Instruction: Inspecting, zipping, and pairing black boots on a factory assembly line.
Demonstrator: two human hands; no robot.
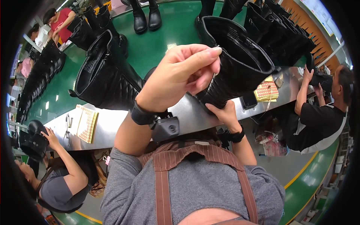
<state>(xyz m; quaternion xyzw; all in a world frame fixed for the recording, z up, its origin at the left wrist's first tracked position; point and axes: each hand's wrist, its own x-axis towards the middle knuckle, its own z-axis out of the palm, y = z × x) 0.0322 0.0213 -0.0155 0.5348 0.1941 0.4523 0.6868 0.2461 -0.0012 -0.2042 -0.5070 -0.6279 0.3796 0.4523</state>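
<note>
The boot [242,77] is standing right of the left hand [193,69], its long axis running from the gaping top, on the far side, down toward the right hand [227,112]. The right hand is sitting nearer the ankle and appears to be gripping it, thumb showing and fingers hidden behind. The left hand is hovering level with the boot's upper edge, fingers curling and thumb lying close against them; I cannot tell whether they are pinching anything. The left wrist and its strapped camera [166,126] are screening part of the metal bench edge [193,114]. A second boot [112,84] is leaning left of the left forearm, while a dark phone [248,100] and a sticker sheet [267,90] are lying to the boot's right. More boots [275,32] are crowding the green table [176,18] beyond.
</note>
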